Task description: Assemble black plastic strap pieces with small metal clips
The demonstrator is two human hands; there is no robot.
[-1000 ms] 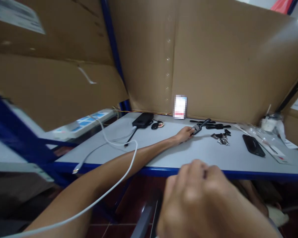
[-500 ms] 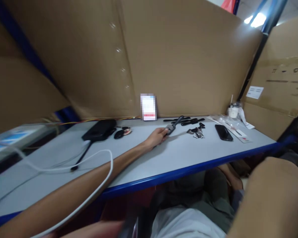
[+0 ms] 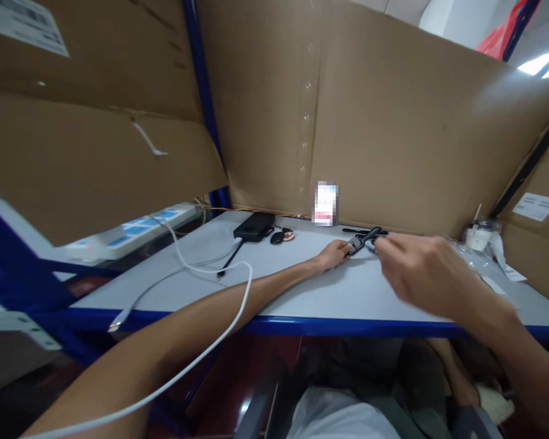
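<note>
My left hand (image 3: 333, 255) rests over the grey table and grips a slim device with a grey body and a long black end (image 3: 357, 244). The black end points up and away to the right. Just right of it, my right hand (image 3: 416, 271) is raised above the table, nearer to the camera. Its fingers are curled together and blurred; whatever may be between them cannot be made out. Behind the device lie several thin black strips (image 3: 350, 231), partly covered by my right hand.
A lit phone (image 3: 326, 204) leans on the cardboard wall (image 3: 393, 122). Left of it are a black box (image 3: 255, 227) and a black key fob (image 3: 277, 238). A white cable (image 3: 210, 350) crosses in front of my left arm. Plastic wrapping and a cup (image 3: 478, 236) stand at right.
My right hand has come up from the lower right to beside the device, hiding the small parts and the dark phone. The view has turned left. My left hand still grips the device.
</note>
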